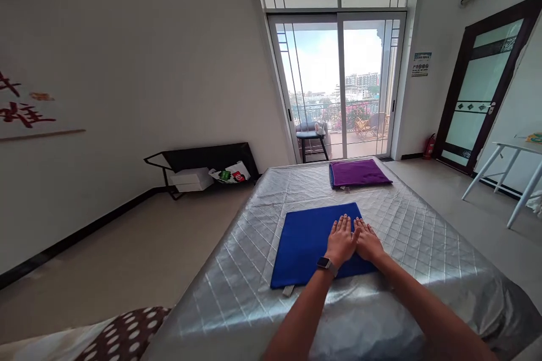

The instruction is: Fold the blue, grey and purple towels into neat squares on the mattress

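A flat blue folded cloth (305,242) lies on the silver quilted bed cover (237,271), with a small white tag at its near left corner. My left hand (342,241) rests flat on the right part of the cloth, fingers stretched forward; a watch sits on that wrist. Beside it my right hand (367,241) lies flat at the cloth's right edge, its thumb side touching my left hand. Neither hand grips anything. Farther back on the cover is a purple folded cloth (359,173) with a blue edge showing on its left.
A black bench (207,158) by the left wall holds a white box (190,179) and a printed bag (232,173). A white table (520,148) stands at the right. Brown dotted fabric (131,335) shows at the lower left. Sliding glass doors (340,84) are behind the bed.
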The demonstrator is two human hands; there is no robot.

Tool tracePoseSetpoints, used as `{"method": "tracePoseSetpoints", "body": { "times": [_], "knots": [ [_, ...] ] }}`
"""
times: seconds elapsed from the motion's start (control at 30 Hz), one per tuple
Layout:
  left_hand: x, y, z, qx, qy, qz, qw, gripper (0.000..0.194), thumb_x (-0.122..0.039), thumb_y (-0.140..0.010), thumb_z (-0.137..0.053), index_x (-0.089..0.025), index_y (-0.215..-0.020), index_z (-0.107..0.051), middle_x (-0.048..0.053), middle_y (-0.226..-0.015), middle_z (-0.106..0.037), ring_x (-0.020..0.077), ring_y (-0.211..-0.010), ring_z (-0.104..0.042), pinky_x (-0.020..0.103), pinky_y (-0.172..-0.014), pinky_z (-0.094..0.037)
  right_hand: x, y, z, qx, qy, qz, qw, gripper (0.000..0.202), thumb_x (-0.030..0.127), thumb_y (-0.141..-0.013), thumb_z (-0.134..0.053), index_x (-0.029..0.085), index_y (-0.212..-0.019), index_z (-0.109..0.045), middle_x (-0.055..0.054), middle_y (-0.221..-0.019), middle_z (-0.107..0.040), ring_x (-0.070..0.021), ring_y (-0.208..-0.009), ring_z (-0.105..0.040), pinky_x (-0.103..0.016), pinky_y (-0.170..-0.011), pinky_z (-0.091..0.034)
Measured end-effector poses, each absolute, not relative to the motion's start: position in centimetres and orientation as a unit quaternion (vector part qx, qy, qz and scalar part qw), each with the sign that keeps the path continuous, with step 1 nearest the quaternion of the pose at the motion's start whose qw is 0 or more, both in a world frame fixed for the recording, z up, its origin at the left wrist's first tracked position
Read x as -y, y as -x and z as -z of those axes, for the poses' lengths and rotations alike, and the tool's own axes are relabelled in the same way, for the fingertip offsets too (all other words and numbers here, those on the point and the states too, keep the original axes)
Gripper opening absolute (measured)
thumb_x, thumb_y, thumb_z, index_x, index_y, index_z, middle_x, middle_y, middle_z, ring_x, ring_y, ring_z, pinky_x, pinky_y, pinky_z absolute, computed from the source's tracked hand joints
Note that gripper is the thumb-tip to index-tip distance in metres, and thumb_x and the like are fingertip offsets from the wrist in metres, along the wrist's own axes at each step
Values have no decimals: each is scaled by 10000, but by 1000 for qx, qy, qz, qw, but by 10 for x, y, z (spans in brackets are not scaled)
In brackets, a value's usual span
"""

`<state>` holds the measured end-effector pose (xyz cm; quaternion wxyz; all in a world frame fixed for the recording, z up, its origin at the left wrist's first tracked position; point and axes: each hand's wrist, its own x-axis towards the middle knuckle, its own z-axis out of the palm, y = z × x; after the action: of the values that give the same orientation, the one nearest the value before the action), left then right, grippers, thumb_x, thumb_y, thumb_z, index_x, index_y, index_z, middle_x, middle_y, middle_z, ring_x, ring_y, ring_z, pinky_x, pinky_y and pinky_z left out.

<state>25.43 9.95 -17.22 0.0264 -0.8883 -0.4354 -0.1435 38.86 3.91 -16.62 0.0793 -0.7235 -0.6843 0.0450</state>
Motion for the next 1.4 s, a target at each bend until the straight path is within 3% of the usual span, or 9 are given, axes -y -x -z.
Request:
{"method": "tracePoseSetpoints", "body": {
  "times": [0.13,0.23,0.33,0.47,0.6,1.1,1.2,1.33,1.4],
  "knots": [
    [-87,-271,184,424,897,128,16,474,-432,-937,-613,-223,-1355,-533,110,-1474,-477,306,-1301,-494,588,-1087,-390,-40,-391,171,691,719,-30,65,626,262,-974,-291,83,-1571,-231,-119,-1637,-195,-207,-1520,-138,-388,-1216,-157],
    [-89,-237,186,458,881,115,10,530,-494,-1002,-439,-191,-1435,-474,121,-1530,-451,292,-1397,-420,528,-1155,-335,-41,-386,166,671,737,-40,71,617,312,-1003,-232,47,-1560,-247,-141,-1625,-233,-205,-1515,-167,-384,-1216,-150],
    [-92,-178,185,522,847,98,12,669,-523,-1027,-197,-86,-1489,-405,151,-1560,-399,276,-1458,-337,448,-1194,-296,-40,-382,160,661,745,-50,75,630,342,-1012,-206,24,-1554,-245,-144,-1623,-235,-198,-1515,-167,-376,-1220,-131],
    [-92,-104,188,604,793,78,20,785,-547,-1006,-151,46,-1487,-337,248,-1556,-338,331,-1463,-309,497,-1191,-273,-40,-381,157,658,747,-60,75,634,351,-1011,-200,33,-1558,-234,-125,-1629,-212,-191,-1516,-156,-380,-1220,-133],
    [-91,-80,196,616,783,77,27,792,-572,-995,-168,17,-1498,-333,213,-1572,-319,291,-1486,-260,442,-1202,-253,-40,-381,152,653,751,-68,69,634,351,-1012,-216,33,-1560,-223,-137,-1629,-213,-190,-1518,-146,-387,-1221,-127],
    [-98,-77,202,616,782,82,43,785,-563,-986,-168,15,-1470,-389,236,-1540,-384,318,-1449,-345,486,-1187,-279,18,-373,171,659,743,-63,98,641,389,-1022,-204,39,-1557,-237,-149,-1623,-202,-225,-1518,-143,-435,-1220,-160],
    [-88,-105,185,607,789,91,37,778,-532,-1001,-153,55,-1452,-392,270,-1515,-406,354,-1436,-359,510,-1178,-294,17,-370,167,654,746,-75,100,643,388,-1023,-214,25,-1553,-237,-161,-1619,-216,-227,-1517,-145,-414,-1225,-140],
    [-65,-194,174,501,857,112,36,671,-526,-1022,-173,-108,-1503,-384,121,-1569,-389,250,-1469,-314,412,-1201,-295,18,-369,163,652,748,-91,88,631,349,-1016,-235,12,-1549,-230,-168,-1619,-206,-239,-1517,-149,-429,-1223,-154],
    [-55,-240,174,421,899,113,29,617,-477,-1038,-186,-130,-1515,-366,109,-1585,-359,216,-1485,-275,391,-1211,-277,19,-370,165,661,740,-82,92,617,315,-1000,-270,56,-1559,-235,-139,-1621,-213,-238,-1519,-141,-435,-1223,-158]
  ]
}}
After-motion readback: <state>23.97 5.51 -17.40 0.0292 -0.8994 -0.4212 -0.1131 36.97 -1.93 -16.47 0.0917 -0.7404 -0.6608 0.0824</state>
